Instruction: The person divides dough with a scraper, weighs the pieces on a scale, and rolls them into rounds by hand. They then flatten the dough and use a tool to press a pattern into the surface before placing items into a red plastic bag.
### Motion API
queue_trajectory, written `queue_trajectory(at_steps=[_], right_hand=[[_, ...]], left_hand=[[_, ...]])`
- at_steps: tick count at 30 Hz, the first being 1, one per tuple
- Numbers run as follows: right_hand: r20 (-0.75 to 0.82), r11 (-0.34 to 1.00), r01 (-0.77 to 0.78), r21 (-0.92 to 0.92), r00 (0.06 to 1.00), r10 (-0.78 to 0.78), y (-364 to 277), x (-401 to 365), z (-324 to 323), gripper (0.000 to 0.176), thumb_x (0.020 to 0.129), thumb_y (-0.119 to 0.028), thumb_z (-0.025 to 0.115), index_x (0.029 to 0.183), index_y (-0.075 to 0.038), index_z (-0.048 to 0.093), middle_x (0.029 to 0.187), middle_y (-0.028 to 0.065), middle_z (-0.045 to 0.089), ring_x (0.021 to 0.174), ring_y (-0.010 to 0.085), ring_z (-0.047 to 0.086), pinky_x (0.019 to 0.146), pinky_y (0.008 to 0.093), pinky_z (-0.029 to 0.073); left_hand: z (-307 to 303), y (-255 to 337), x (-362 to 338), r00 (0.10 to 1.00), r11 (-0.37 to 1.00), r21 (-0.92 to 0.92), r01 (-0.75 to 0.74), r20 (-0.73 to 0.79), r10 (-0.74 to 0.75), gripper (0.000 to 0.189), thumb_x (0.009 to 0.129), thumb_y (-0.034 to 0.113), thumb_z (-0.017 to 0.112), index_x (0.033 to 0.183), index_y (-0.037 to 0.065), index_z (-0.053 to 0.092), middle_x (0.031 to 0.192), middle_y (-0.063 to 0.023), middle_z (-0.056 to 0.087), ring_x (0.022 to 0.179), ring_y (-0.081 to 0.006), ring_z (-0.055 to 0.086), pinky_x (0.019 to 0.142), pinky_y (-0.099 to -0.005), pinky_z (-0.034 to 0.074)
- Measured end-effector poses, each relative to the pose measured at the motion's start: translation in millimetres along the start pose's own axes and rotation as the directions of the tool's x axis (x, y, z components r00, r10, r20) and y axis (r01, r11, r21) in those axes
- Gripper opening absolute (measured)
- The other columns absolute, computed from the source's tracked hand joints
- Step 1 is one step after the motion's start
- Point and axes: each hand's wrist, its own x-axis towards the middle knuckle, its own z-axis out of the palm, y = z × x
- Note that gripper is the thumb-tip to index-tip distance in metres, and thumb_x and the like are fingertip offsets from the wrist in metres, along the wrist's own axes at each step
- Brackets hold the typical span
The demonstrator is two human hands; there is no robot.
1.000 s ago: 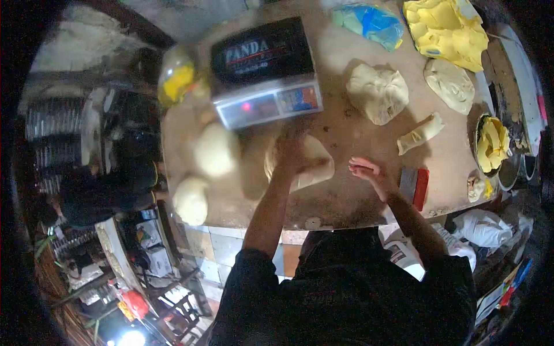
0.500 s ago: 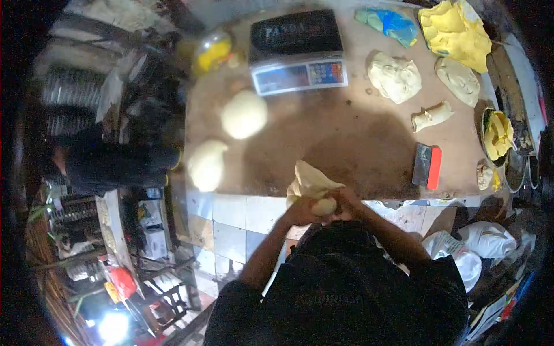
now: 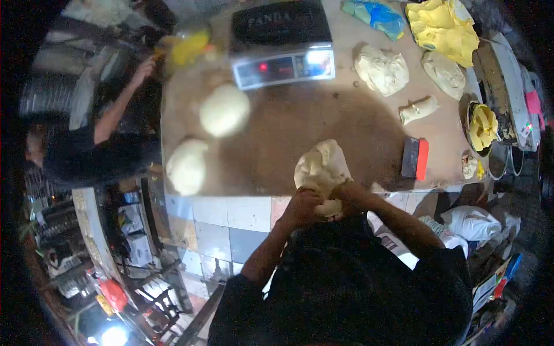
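A pale piece of dough [image 3: 323,162] lies at the near edge of the brown table [image 3: 277,132], with its near end hanging toward my body. My left hand [image 3: 303,207] is closed on its left side and my right hand [image 3: 351,196] on its right side. A rounded lump of the dough bulges between the hands. Two smooth dough balls, one farther [image 3: 225,111] and one nearer [image 3: 188,167], rest on the left part of the table.
A scale [image 3: 283,69] with a black box stands at the back. Dough pieces [image 3: 382,70], yellow blocks [image 3: 443,32], a black-and-red scraper [image 3: 415,158] and a bowl [image 3: 482,128] are on the right. At the left, a person [image 3: 98,150] reaches toward a yellow item [image 3: 190,47].
The dough has moved forward and spread over the table edge with my hands on it. The other person's arm now reaches out at the left. The whole view has shifted slightly.
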Motion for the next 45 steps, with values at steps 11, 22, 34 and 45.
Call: queue_trajectory(at_steps=[11,22,34,45], right_hand=[[-0.420,0.329,0.264,0.907,0.630,0.653,65,95,-14,0.072,0.084,-0.025,0.064,0.140,-0.005,0.024,0.141,0.0158,0.028,0.129,0.0270,0.032,0.104,0.0390,0.032],[-0.372,0.526,0.151,0.837,0.863,0.343,16,79,-57,0.089,0.050,-0.032,0.089,0.123,-0.005,0.046,0.114,0.0125,0.056,0.103,0.0237,0.054,0.087,0.0385,0.047],[-0.285,0.559,0.200,0.804,0.956,0.068,-55,14,-124,0.053,0.061,-0.024,0.082,0.105,-0.005,0.061,0.098,0.0100,0.066,0.089,0.0191,0.062,0.078,0.0333,0.051],[-0.035,0.770,-0.023,0.638,0.998,0.059,13,7,-70,0.053,0.064,-0.042,0.074,0.100,-0.004,0.064,0.102,0.0200,0.062,0.095,0.0353,0.058,0.081,0.0428,0.046]], left_hand=[[-150,-103,187,0.858,0.958,-0.030,0.286,-0.436,-0.271,0.055,0.068,0.046,0.075,0.104,0.006,0.061,0.108,-0.0155,0.060,0.102,-0.0328,0.055,0.090,-0.0429,0.042],[-88,-78,108,0.798,0.472,-0.650,0.596,0.408,-0.444,0.070,0.058,0.042,0.082,0.112,0.004,0.058,0.106,-0.0142,0.063,0.098,-0.0217,0.060,0.086,-0.0396,0.049],[-148,70,28,0.964,0.885,-0.450,0.120,-0.160,-0.212,0.041,0.076,0.042,0.071,0.096,0.007,0.067,0.087,-0.0080,0.069,0.080,-0.0225,0.066,0.074,-0.0326,0.053],[-21,-44,25,0.953,0.911,-0.320,0.260,-0.070,-0.296,0.051,0.071,0.034,0.075,0.106,0.001,0.059,0.107,-0.0212,0.060,0.101,-0.0351,0.058,0.087,-0.0444,0.046]])
